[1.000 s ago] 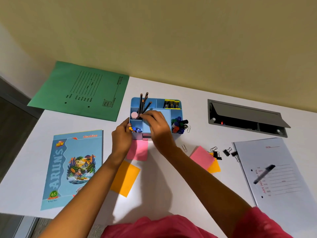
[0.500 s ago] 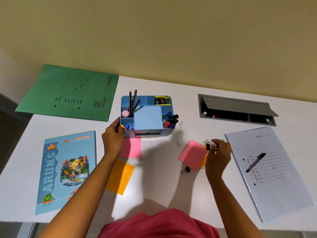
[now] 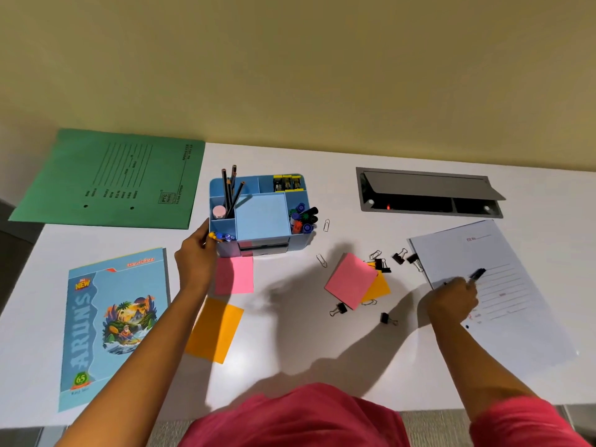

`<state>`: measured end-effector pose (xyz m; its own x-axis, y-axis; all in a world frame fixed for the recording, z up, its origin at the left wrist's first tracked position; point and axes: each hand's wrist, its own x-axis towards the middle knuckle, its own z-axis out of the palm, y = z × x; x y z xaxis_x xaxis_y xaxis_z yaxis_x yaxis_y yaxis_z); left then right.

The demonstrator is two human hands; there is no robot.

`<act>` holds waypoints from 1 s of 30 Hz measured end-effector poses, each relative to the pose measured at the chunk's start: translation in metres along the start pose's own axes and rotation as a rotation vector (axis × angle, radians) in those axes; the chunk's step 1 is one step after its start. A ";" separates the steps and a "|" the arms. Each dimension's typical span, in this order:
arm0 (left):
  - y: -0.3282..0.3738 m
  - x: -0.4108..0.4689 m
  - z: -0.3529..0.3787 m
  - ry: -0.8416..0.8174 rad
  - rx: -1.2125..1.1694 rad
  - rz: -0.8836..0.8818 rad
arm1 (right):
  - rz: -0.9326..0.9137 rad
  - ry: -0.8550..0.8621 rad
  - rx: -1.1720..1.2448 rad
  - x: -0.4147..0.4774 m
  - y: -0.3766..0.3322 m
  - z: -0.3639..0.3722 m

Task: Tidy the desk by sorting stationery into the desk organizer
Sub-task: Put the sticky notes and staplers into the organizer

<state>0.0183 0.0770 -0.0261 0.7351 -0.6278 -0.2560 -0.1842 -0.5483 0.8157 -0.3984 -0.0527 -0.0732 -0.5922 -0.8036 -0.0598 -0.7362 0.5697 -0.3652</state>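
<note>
Fingers of the right hand (image 3: 451, 300) curled, pinching one black marker (image 3: 478, 273) atop the white file (image 3: 522, 304) at 3 o'clock. Left hand (image 3: 195, 259) clasps the desk organizer (image 3: 261, 217) (its 9 o'clock wall) at 12 o'clock. Loose on the desk (image 3: 332, 188): two pink notes (image 3: 234, 275), two orange notes (image 3: 214, 330), five binder clips (image 3: 382, 264).
</note>
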 end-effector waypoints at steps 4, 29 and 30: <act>0.001 -0.002 0.002 0.018 0.019 0.013 | 0.084 0.008 -0.024 0.007 0.002 -0.008; 0.000 -0.003 0.003 -0.007 -0.025 -0.035 | -1.020 -0.257 0.913 -0.226 -0.198 -0.052; 0.001 -0.003 0.004 -0.012 -0.014 -0.024 | -1.069 -0.305 0.908 -0.232 -0.206 -0.047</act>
<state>0.0130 0.0765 -0.0268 0.7311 -0.6214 -0.2818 -0.1574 -0.5555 0.8165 -0.1250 0.0243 0.0593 0.2796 -0.8394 0.4661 -0.2457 -0.5319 -0.8104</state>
